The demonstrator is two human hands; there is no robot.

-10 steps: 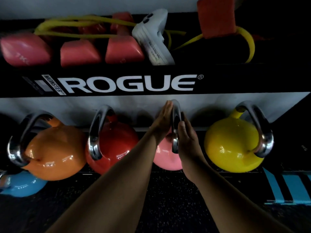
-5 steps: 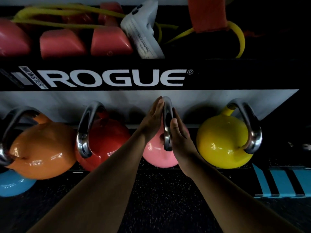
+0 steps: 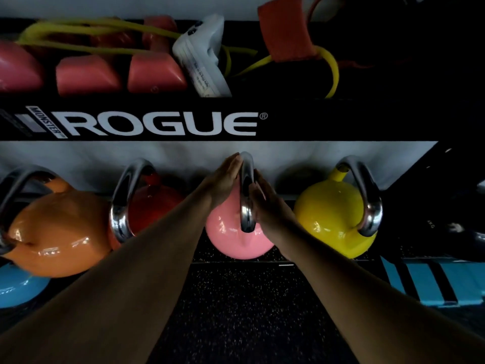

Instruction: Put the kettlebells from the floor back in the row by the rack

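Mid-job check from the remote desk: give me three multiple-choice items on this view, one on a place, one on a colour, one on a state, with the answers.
1. Where does the pink kettlebell sit?
A. between the red and yellow ones
B. left of the orange one
C. on the shelf above

2. What colour is the kettlebell at the far lower left?
A. green
B. blue
C. white

3. How do the hands meet the pink kettlebell's handle?
A. both flat against its sides, fingers straight
B. one fist wrapped round it
C. neither near it

Answers: 1 A, red kettlebell left, yellow kettlebell right. 2 B, blue kettlebell below the orange kettlebell. 3 A, left hand and right hand flank the handle.
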